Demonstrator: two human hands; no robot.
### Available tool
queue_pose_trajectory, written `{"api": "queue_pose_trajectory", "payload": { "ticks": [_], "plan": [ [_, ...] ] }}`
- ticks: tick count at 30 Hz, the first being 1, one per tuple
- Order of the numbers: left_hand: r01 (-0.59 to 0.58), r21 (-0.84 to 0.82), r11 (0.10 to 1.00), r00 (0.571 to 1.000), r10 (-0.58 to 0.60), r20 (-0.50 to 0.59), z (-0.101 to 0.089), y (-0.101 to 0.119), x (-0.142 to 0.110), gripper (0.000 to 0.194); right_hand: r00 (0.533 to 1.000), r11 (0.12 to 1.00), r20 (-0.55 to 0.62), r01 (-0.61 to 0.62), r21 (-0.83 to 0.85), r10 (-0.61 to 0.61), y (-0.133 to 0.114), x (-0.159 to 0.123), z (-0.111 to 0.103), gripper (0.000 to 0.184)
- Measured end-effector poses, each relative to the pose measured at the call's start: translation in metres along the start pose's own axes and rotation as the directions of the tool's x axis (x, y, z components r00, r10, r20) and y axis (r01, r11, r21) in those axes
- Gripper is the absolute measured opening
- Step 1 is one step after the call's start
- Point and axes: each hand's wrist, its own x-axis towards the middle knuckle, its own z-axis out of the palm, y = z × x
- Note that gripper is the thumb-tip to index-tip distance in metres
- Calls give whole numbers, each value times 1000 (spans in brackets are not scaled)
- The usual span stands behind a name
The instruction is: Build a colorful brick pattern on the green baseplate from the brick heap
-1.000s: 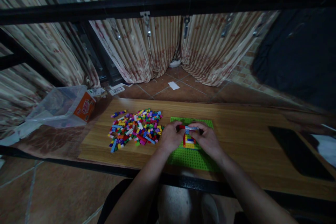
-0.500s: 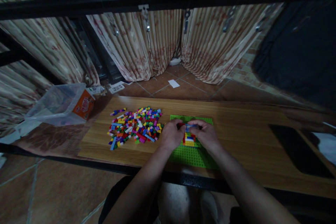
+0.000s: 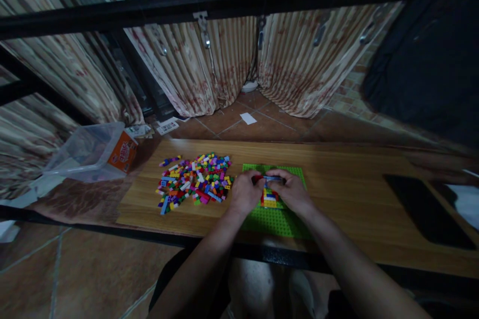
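A green studded baseplate point(image 3: 275, 224) lies under both hands, bearing a small build of red, yellow, white and blue toy bricks point(image 3: 270, 201). My left hand point(image 3: 245, 193) is closed at the build's far left side, with a red toy brick point(image 3: 257, 178) at its fingertips. Opposite it, my right hand point(image 3: 295, 193) is closed, thumb and fingers pinching a light blue toy brick point(image 3: 274, 178) at the build's far end. The fingertips of the two hands almost meet, and they hide part of the bricks; whether the red and blue ones are joined I cannot tell.
Left of the baseplate, a heap of loose colourful bricks point(image 3: 198, 179) spreads over the wooden table point(image 3: 344, 184). A clear plastic bin point(image 3: 90, 154) with an orange label stands beyond the table's left end. Toward the right end lies a flat black panel point(image 3: 426, 212).
The view has tilted slightly. Both hands stay over the far end of the build, with only small finger movements around the blue brick.
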Motion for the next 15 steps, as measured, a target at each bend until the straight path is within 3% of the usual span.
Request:
{"api": "queue_pose_trajectory", "payload": {
  "ticks": [5, 11, 15],
  "plan": [
    [-80, -12, 997, 996, 80, 35, -2, -6, 0, 24, 1000, 1000, 26, 9, -20, -8, 0, 1, -6, 31],
    [-37, -97, 995, 995, 46, 91, -8, -11, 2, 30, 970, 955, -215, -45, 292, 111, 5, 8, -23, 29],
    [-75, -78, 994, 992, 82, 93, -8, -11, 2, 30, 949, 947, -253, -104, 304, 185, 6, 10, -25, 30]
  ]
}}
